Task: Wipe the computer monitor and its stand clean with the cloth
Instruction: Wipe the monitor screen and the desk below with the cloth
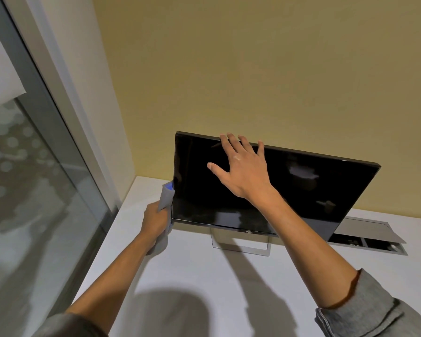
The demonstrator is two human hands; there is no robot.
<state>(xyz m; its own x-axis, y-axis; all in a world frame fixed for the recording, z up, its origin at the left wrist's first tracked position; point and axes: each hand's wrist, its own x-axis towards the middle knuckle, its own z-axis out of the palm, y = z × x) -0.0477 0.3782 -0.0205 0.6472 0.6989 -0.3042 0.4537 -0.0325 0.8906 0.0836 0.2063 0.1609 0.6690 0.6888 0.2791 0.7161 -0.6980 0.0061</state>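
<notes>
Nearest us, the left hand (156, 221) grips a soft grey cloth (166, 194), bunched against the left edge of the flat black glossy monitor (289, 190). Beyond, our right hand (241, 166) lies spread, fingers hooked over the top bezel. Below it, the thin silver rectangular metal stand (241, 246) rests on the matte white counter (192, 276). We judge the panel light, stiff, smudge-prone and fragile: steady it by the frame.
</notes>
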